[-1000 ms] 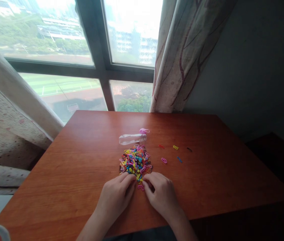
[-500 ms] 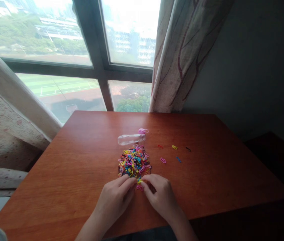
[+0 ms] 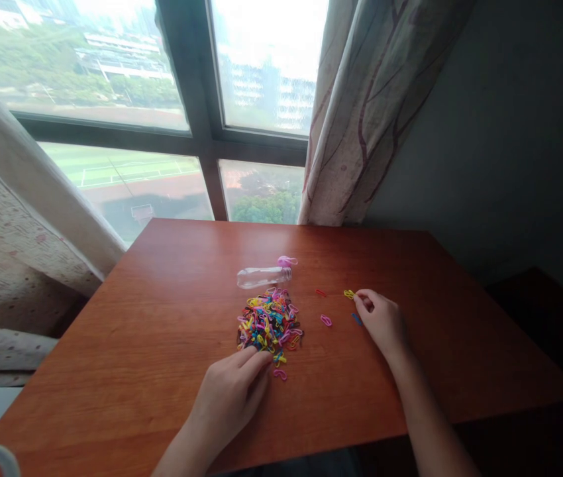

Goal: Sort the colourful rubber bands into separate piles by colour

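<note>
Two hands work well apart on the tabletop (image 3: 162, 311). Nearest me, the left hand (image 3: 234, 391) lies low with its fingers stretched out and loose, the tips touching the near edge of the heap of loops (image 3: 269, 321). It is closed on nothing that I can see. A stray pink loop (image 3: 279, 374) lies just beside those fingertips, clear of the heap.

The heap sits mid-tabletop, a great many tiny bands in yellow, pink, blue and red lying all over one another. Out to the right, the right hand (image 3: 381, 321) rests with its fingers curled, thumb and forefinger drawn close together right at a yellow loop (image 3: 348, 293). Whether they pinch it or merely touch it I cannot tell. A blue loop (image 3: 357, 319) peeks from under that hand, and a second pink loop (image 3: 326, 320) lies between hand and heap.

These bands look featherlight, soft and stretchy, I'd say. They seem likely to skate on the polished wood or drag neighbours out of the tangle. A fingertip pinch across one strand of a single loop seems the sure hold, since a flat finger would only slide it.

Behind the heap a small clear bottle (image 3: 263, 276) lies on its side, its pink cap (image 3: 286, 260) off and just beside the mouth.
</note>
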{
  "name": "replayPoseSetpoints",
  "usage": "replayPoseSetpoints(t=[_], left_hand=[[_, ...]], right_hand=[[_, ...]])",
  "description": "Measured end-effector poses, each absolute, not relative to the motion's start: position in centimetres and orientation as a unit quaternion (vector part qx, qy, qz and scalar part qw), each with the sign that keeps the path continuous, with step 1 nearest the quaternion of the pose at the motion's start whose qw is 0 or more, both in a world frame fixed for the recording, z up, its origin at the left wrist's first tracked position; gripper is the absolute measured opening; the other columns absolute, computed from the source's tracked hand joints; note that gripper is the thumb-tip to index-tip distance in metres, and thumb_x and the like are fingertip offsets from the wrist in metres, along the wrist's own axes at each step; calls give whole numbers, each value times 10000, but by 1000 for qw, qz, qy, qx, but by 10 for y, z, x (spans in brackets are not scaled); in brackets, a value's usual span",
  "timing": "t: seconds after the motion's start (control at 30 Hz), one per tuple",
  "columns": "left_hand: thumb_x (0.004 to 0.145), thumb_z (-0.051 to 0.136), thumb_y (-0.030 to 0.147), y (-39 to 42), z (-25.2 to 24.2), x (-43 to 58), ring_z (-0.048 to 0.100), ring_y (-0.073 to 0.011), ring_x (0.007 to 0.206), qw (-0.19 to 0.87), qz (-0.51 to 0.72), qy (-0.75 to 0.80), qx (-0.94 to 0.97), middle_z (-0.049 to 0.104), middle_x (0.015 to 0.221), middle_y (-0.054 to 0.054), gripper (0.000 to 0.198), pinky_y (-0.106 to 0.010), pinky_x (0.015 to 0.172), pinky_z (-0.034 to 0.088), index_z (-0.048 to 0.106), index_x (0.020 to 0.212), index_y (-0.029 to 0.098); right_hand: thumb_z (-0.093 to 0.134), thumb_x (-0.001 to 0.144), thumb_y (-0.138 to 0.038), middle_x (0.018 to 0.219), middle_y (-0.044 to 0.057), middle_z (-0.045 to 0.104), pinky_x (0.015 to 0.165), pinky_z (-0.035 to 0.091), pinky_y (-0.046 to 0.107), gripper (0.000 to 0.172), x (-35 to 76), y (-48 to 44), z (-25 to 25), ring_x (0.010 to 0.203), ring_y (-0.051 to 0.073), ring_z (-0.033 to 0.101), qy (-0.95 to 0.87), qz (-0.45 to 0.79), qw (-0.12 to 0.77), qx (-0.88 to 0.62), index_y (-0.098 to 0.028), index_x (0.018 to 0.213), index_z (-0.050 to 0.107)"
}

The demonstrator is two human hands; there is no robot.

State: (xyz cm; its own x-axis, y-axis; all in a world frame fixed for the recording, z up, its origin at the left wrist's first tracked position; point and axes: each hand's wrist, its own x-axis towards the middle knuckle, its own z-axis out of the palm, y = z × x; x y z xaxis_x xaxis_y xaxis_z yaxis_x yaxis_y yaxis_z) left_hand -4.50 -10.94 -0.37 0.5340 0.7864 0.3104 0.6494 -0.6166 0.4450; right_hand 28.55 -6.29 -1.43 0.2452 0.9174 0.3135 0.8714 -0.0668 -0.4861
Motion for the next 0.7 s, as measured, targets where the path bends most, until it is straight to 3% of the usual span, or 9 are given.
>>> replayPoseSetpoints(t=[0.27, 0.5, 0.7], left_hand=[[960, 444, 200, -109, -2, -44, 679, -164, 699, 141, 251, 429, 856, 697, 824, -18, 193, -243, 613, 487, 634, 980, 225], [933, 482, 195, -109, -1, -46, 674, -146, 662, 130, 293, 460, 828, 710, 816, -7, 166, -220, 566, 466, 642, 958, 226], [936, 482, 195, -110, -2, -50, 674, -135, 665, 136, 300, 473, 817, 711, 840, -9, 169, -210, 578, 478, 641, 990, 222]], right_hand=[[496, 919, -467, 726, 63, 722, 606, 448, 281, 358, 287, -65, -18, 629, 198, 662, -611, 29, 309, -729, -194, 926, 726], [511, 938, -354, 837, 52, 742, 662, 510, 263, 247, 241, -101, -16, 696, 187, 695, -636, 94, 369, -671, -205, 923, 708], [489, 955, -239, 840, 36, 734, 699, 505, 241, 208, 189, -129, -21, 736, 174, 696, -682, 132, 359, -623, -217, 910, 691]])
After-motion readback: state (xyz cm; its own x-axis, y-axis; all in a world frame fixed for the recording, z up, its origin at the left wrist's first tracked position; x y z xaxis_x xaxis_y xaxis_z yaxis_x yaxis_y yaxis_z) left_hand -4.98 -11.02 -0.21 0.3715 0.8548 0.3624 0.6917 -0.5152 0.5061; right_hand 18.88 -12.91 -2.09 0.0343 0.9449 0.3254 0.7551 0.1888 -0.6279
